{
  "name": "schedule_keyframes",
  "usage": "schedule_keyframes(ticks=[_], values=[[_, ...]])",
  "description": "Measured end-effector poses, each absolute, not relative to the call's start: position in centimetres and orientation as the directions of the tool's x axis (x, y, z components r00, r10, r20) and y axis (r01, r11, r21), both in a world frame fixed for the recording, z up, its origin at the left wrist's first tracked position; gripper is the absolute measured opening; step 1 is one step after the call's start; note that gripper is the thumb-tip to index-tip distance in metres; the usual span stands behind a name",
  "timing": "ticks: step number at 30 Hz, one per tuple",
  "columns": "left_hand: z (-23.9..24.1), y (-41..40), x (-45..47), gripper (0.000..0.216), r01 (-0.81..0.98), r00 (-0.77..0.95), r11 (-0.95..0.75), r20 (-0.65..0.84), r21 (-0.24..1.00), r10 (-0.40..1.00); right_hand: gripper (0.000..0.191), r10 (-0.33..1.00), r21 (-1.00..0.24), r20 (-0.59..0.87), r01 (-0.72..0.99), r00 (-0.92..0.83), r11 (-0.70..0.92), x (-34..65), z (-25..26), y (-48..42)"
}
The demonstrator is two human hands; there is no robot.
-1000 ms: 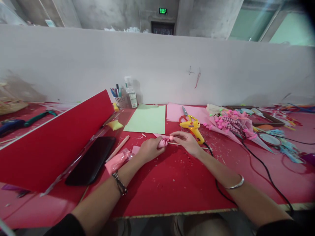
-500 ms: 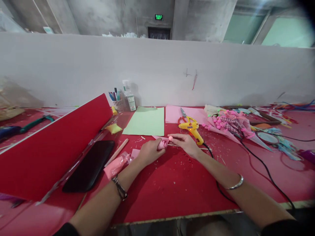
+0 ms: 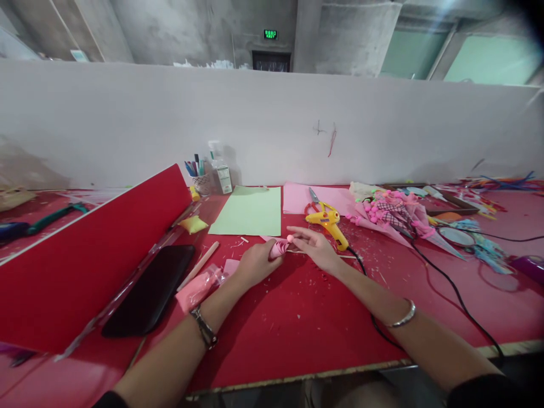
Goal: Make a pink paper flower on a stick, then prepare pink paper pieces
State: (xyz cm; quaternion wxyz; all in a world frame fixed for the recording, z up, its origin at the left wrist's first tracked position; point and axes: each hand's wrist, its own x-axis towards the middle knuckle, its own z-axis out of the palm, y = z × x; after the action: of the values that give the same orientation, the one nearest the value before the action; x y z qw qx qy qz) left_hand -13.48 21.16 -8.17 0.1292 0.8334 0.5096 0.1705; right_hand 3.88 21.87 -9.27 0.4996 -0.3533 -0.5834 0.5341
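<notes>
My left hand (image 3: 258, 262) is closed around a pink paper roll (image 3: 278, 248) whose layered end faces right. Against that end, my right hand (image 3: 317, 249) pinches a small pink ball (image 3: 290, 238) between thumb and forefinger, its other fingers stretched out. Whether the ball touches the roll I cannot tell. A thin stick (image 3: 346, 256) lies behind my right hand. Just beyond it rests a yellow glue gun (image 3: 334, 226) with an orange light on, and scissors (image 3: 313, 195) lie behind the gun on pink paper sheets (image 3: 295, 198).
Light green paper (image 3: 250, 209) lies ahead. To the left are a black phone-like slab (image 3: 148, 289), a pink packet (image 3: 198, 289), a wooden stick (image 3: 204, 260) and a slanted red board (image 3: 85, 255). Pink pom-pom cones (image 3: 395, 212) and the gun's black cord (image 3: 450, 283) are at right.
The whole view has shifted slightly. Both hands keep nearly the same pose, with the pink ball still held at the end of the paper roll.
</notes>
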Motion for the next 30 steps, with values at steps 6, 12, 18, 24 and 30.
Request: schedule_keyframes(ticks=[6,12,18,24,30], values=[[-8.28,21.15,-13.43,0.02,0.839,0.414,-0.439,0.146,0.322,0.898,0.024,0.936,-0.95,0.285,0.067,-0.205,0.304,4.15,-9.34,21.97],[-8.77,21.26,-13.56,0.015,0.799,0.445,-0.484,0.189,0.357,0.875,0.021,0.911,-0.936,0.319,0.066,-0.262,0.347,4.11,-9.34,21.8],[-8.87,21.51,-13.52,0.014,0.756,0.452,-0.502,0.219,0.42,0.865,0.026,0.916,-0.932,0.341,0.047,-0.211,0.358,3.85,-9.05,21.68],[-8.81,21.5,-13.34,0.01,0.745,0.446,-0.493,0.215,0.448,0.869,0.022,0.906,-0.905,0.389,0.115,-0.167,0.41,4.02,-9.11,21.87],[-8.38,21.3,-13.28,0.017,0.674,0.496,-0.522,0.203,0.524,0.844,0.024,0.914,-0.926,0.346,0.081,-0.214,0.369,4.11,-9.53,22.03]])
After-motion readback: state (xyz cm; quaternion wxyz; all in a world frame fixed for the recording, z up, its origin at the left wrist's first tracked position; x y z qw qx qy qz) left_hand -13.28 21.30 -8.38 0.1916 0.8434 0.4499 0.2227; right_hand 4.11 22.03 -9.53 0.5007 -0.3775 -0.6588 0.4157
